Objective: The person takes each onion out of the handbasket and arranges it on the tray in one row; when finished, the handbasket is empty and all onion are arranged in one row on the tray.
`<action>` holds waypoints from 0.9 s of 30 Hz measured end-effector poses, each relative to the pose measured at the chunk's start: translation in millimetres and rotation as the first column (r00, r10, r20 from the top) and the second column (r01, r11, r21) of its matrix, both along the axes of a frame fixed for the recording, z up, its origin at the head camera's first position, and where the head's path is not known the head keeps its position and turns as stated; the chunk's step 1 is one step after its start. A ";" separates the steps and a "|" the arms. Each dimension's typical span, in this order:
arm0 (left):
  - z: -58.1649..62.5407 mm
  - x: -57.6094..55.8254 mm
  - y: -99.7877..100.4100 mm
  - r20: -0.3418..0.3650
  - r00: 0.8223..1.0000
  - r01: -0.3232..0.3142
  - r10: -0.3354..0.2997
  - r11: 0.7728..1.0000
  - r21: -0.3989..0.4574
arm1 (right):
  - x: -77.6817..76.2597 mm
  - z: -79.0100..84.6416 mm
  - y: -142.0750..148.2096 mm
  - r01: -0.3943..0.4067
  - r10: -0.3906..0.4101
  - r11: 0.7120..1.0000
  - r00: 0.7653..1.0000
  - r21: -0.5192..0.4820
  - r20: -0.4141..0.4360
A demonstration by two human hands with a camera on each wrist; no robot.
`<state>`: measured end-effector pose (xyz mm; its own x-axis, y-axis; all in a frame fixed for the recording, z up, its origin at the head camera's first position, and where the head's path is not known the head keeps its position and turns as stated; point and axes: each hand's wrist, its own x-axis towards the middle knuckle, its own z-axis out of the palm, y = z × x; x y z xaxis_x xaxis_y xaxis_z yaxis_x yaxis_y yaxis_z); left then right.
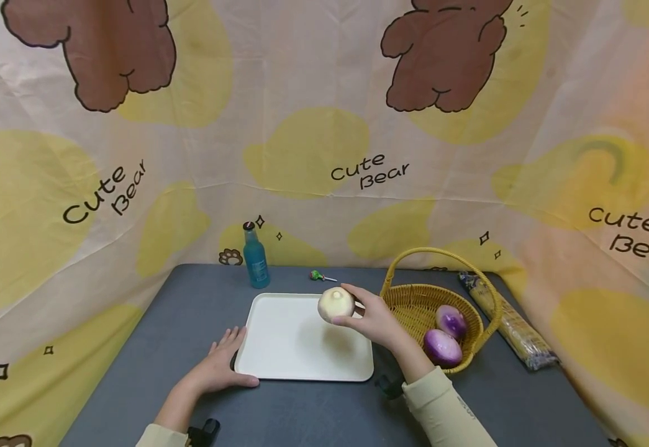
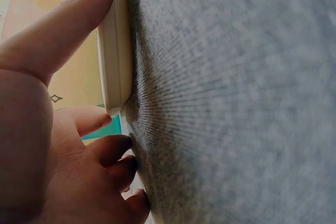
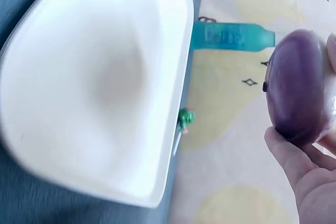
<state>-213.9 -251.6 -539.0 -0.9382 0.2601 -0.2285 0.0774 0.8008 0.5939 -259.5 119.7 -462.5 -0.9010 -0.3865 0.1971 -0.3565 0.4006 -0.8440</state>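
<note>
My right hand (image 1: 371, 316) pinches a round purple-and-cream onion (image 1: 336, 304) above the right part of a white tray (image 1: 296, 351). Its cream end with a pale nub shows in the head view. From the right wrist, the purple side of the onion (image 3: 299, 87) appears, with fingertips (image 3: 281, 142) against it. At the tray's near left corner lies my left hand (image 1: 220, 366), fingers spread along the left side, thumb at the front edge. The left wrist view has the thumb (image 2: 68, 27) against the tray's rim (image 2: 113, 72), the other fingers low at the dark tabletop.
A yellow wicker basket (image 1: 405, 304) with a tall handle stands right of the tray, holding two purple-and-white onions (image 1: 443, 347). Beyond it lies a long yellow packet (image 1: 511, 326). Behind the tray are a blue bottle (image 1: 255, 257) and a green-wrapped lollipop (image 1: 317, 275). A printed cloth hangs behind.
</note>
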 end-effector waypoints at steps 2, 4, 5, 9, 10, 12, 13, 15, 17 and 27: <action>0.4 -0.3 0.9 0.000 1.000 -0.005 0.005 1.000 -0.002 | -0.3 -0.6 -5.2 -0.005 0.005 1.000 1.000 -0.017 0.001; 0.7 -0.5 2.0 0.001 1.000 -0.006 0.006 1.000 -0.001 | -1.1 -0.6 -10.2 -0.006 0.006 1.000 1.000 -0.027 0.002; 1.0 -0.5 2.4 0.000 1.000 -0.006 0.006 1.000 0.001 | -1.7 -0.1 -12.6 -0.005 0.005 1.000 1.000 -0.027 0.006; 0.9 0.0 2.5 0.002 1.000 -0.005 0.005 1.000 -0.001 | -4.6 0.2 -21.9 -0.012 0.012 1.000 1.000 -0.021 0.005; 0.8 0.2 2.0 0.003 1.000 -0.006 0.006 1.000 -0.003 | -5.3 -0.2 -24.2 -0.018 0.018 1.000 1.000 -0.017 0.002; 0.6 1.1 1.1 0.004 1.000 -0.007 0.007 1.000 -0.003 | -6.7 -1.1 -28.9 -0.026 0.026 1.000 1.000 -0.014 -0.002; 0.4 1.4 0.6 0.004 1.000 -0.008 0.008 1.000 -0.003 | -7.4 -1.7 -31.2 -0.029 0.029 0.999 1.000 -0.012 -0.001; 0.2 1.9 0.0 0.005 1.000 -0.010 0.010 1.000 -0.003 | -8.8 -3.1 -35.9 -0.032 0.032 0.999 0.999 -0.009 0.003; 0.4 2.1 0.1 0.008 1.000 -0.012 0.012 1.000 -0.003 | -10.1 -4.7 -40.5 -0.033 0.033 0.999 0.999 -0.015 0.012; -0.8 0.7 0.5 0.000 1.000 -0.017 0.017 1.000 -0.026 | -19.5 -17.1 -62.6 -0.059 0.061 0.998 0.996 -0.032 0.058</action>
